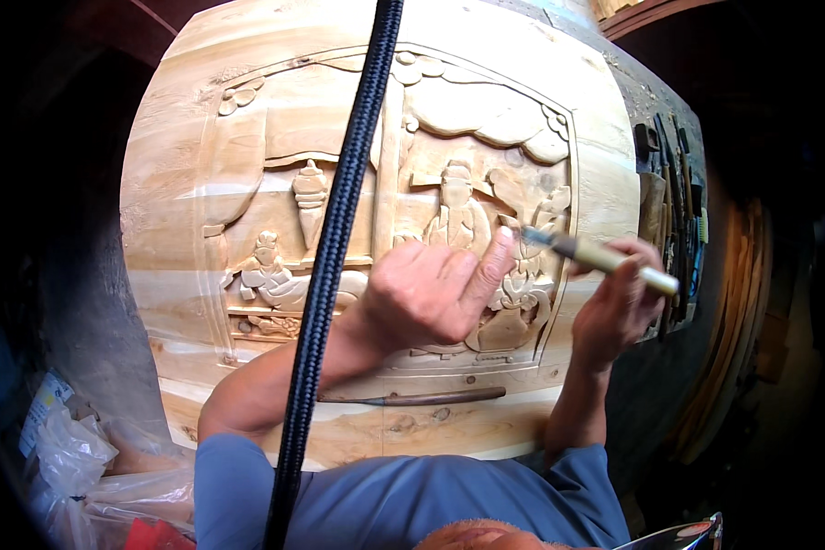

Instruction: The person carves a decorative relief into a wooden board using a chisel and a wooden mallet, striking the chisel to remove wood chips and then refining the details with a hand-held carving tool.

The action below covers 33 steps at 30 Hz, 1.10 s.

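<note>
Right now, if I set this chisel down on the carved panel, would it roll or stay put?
The chisel looks round-handled and slim, so it could well roll. The panel seems tilted toward you, which would encourage sliding. Its relief ridges might catch it, as they seem to hold the other tool lying near the lower edge.

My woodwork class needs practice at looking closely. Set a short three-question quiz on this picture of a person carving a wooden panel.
1. True or false: the right hand holds the chisel by its pale handle.
2. Which finger of the left hand presses against the chisel's metal blade? A) the thumb B) the little finger C) none
3. Fill in: a second long tool lies loose on the lower edge of the ______.

Key
1. True.
2. A: the thumb rests on the blade near its tip, steadying it.
3. Carved panel, just under the carved figures. More tools lie in a row off to the right of it.
</note>
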Available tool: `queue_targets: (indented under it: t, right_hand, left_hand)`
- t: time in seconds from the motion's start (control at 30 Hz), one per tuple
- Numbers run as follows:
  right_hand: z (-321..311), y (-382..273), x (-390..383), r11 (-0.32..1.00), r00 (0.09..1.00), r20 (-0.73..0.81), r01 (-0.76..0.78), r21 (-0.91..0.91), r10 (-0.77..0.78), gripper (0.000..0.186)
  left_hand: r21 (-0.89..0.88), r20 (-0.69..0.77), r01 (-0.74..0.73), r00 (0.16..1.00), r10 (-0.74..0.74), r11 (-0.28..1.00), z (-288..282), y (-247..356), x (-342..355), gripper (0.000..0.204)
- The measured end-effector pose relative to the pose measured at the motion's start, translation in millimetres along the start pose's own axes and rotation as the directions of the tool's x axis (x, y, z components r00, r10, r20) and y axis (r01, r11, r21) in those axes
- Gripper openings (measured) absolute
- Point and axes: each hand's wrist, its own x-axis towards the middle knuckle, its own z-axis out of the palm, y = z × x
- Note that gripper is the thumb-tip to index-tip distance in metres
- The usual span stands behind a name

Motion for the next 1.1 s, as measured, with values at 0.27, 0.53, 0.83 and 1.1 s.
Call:
queue_targets:
  t: [0.27, 0.53, 0.83, 1.1]
  right_hand:
    - [31, -9, 78, 0.745, 0.997, -0.031, -0.031, 0.666, 0.070, 0.019]
    - [94, 2, 80, 0.545, 0.943, 0.065, -0.244, 0.802, 0.328, 0.055]
    - [113, 2, 69, 0.666, 0.924, 0.046, -0.308, 0.679, 0.380, 0.056]
    - [116, 10, 68, 0.688, 0.937, 0.040, -0.284, 0.667, 0.348, 0.059]
  left_hand:
    - [0.141, 0.114, 0.127, 0.983, -0.144, 0.982, -17, -9, -17, 0.046]
    - [-0.021, 0.119, -0.054, 0.991, 0.056, 0.998, -15, -1, -17, 0.046]
    - [0.061, 0.125, -0.029, 0.992, 0.021, 0.998, -4, 1, -22, 0.045]
    - [0.056, 0.115, -0.008, 0.993, 0.002, 0.998, 1, 2, -22, 0.047]
